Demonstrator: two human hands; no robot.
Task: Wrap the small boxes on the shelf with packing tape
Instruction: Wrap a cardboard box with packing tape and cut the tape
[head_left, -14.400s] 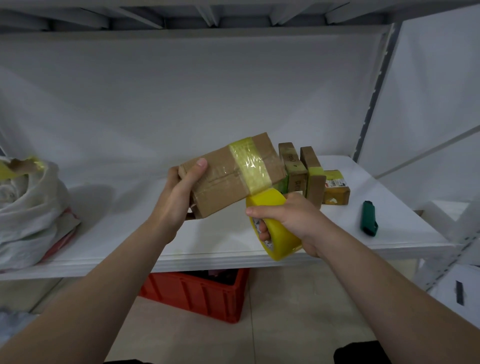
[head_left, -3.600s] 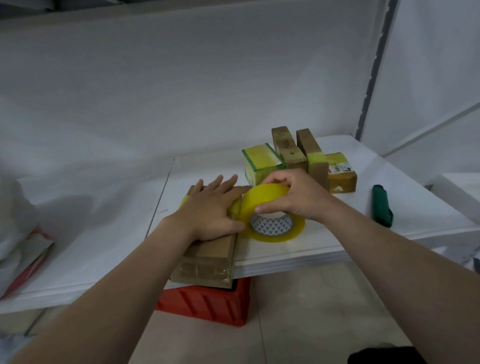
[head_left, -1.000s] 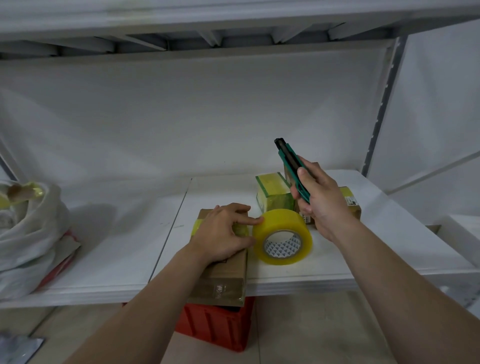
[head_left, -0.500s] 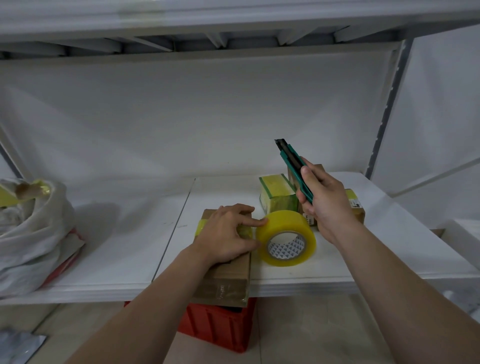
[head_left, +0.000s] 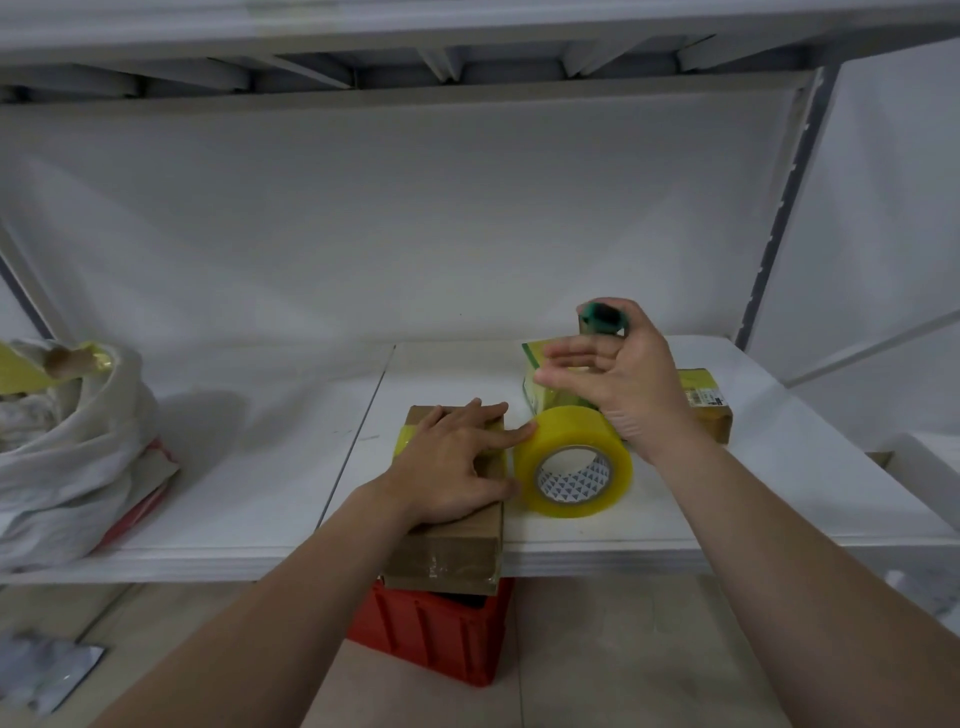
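Pressing down on a brown cardboard box (head_left: 447, 553), the left hand (head_left: 452, 467) is shown with its fingers laid out straight and relaxed across the top, nothing being clutched. Its forefinger tip is brought against the roll of yellow packing tape (head_left: 571, 462). The box is laid lengthwise on the white shelf (head_left: 234, 493), its near end carried out past the front edge. A band of yellow tape (head_left: 402, 441) is seen across its far end, partly covered by the hand. The roll is stood on its edge just right of the box, its hollow core turned toward the camera. Above and behind the roll, the right hand (head_left: 623, 384) is raised clear of the shelf. A green cutter (head_left: 600, 314) is held at the top of it, seen end-on and apparently pinched between thumb and forefinger, while the other fingers are stretched out to the left and blurred. Small boxes (head_left: 701, 402) banded in yellow tape are grouped at the back of the shelf behind that hand, largely hidden by it. A white sack (head_left: 67, 452) is slumped at the shelf's left end, and a red crate (head_left: 431, 634) is set on the floor beneath the overhanging box.
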